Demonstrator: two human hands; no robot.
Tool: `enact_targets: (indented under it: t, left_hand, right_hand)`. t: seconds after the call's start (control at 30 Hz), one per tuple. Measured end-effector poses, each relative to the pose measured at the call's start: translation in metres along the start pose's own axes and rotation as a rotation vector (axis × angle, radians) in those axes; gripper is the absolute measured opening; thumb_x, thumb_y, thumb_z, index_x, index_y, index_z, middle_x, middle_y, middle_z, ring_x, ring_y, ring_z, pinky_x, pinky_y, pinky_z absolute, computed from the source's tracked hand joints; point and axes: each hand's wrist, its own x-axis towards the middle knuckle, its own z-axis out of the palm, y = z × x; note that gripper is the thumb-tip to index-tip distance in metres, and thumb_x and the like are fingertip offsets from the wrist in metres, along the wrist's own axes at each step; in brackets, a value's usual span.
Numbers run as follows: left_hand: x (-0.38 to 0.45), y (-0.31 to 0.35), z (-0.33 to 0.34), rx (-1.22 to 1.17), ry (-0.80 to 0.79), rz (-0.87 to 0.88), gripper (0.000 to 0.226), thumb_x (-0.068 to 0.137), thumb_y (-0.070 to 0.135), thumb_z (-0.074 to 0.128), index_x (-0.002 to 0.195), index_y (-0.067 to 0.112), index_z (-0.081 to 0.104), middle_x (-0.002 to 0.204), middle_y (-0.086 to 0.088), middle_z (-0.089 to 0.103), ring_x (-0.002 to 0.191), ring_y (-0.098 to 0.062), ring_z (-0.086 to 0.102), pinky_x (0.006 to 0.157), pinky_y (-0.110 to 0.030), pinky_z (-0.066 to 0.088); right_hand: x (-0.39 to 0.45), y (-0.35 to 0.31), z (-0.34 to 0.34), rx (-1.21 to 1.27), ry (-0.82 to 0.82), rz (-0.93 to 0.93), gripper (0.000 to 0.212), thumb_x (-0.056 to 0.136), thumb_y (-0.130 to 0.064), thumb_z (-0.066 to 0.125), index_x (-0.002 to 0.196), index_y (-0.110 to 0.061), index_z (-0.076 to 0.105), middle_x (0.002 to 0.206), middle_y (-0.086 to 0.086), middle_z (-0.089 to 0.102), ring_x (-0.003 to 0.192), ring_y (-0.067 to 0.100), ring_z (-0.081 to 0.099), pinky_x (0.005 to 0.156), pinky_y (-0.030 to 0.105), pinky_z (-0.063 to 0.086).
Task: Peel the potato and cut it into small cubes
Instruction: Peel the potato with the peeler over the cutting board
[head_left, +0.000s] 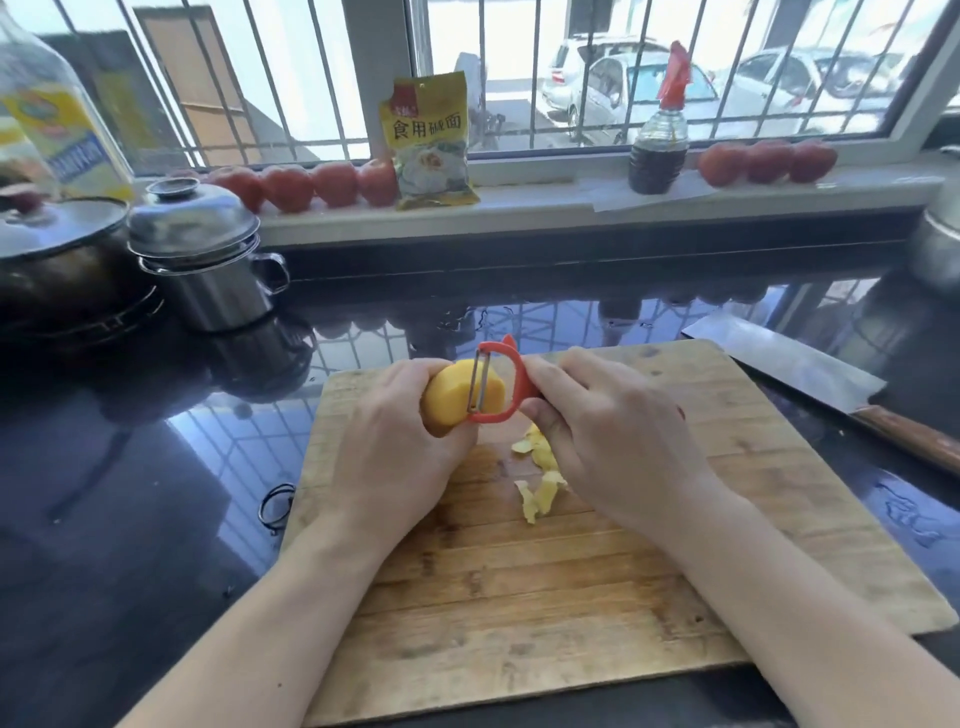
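Potato (457, 392): pale yellow, smooth, the visible face already bare of skin; the far side is hidden in my palm, so I cannot say if skin remains there. My left hand (395, 447) grips it, fingers curled round its left end, above the wooden cutting board (519, 597). My right hand (608, 431) holds the red Y-peeler (493, 384) by its handle, blade lying across the potato's top. Peel curls (540, 478) lie on the board just under my right hand.

Board's near half bare; its left edge close to a dark hair tie (275, 506) on the glossy black counter (130, 519). Cleaver (789, 364) lies off the board's far right corner, blade toward the window. Steel pot (202, 254) stands well apart, far left. Tomatoes (306, 187) and a yellow packet (434, 140) line the sill.
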Motion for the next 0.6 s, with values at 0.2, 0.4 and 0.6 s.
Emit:
enact_targets:
  t: [0.2,0.4,0.6]
  left_hand:
    - [-0.014,0.021,-0.014,0.021,0.013,-0.001,0.036,0.08,0.015,0.081,0.113,0.023,0.07,0.102,0.015,0.064,0.09,0.011,0.046,0.083,0.001,0.032]
    - [-0.04,0.029,-0.02,-0.015,0.004,-0.123,0.033,0.083,0.023,0.077,0.112,0.037,0.068,0.095,0.02,0.069,0.088,-0.004,0.06,0.078,-0.022,0.049]
    - [-0.047,0.036,-0.026,-0.099,0.043,-0.205,0.034,0.083,0.039,0.081,0.115,0.04,0.068,0.095,0.023,0.07,0.09,0.0,0.065,0.081,-0.03,0.056]
  right_hand:
    - [-0.003,-0.01,-0.035,-0.044,-0.052,0.019,0.029,0.101,-0.03,0.053,0.122,-0.015,0.065,0.084,-0.001,0.057,0.072,0.02,0.051,0.063,0.033,0.041]
    - [-0.021,-0.023,-0.044,0.035,-0.084,0.078,0.032,0.097,-0.025,0.061,0.128,-0.016,0.064,0.087,-0.003,0.056,0.079,0.018,0.051,0.071,0.032,0.036]
    - [-0.03,-0.012,-0.046,0.042,-0.129,0.137,0.035,0.097,-0.025,0.06,0.131,-0.017,0.065,0.087,-0.004,0.053,0.08,0.018,0.048,0.072,0.035,0.039]
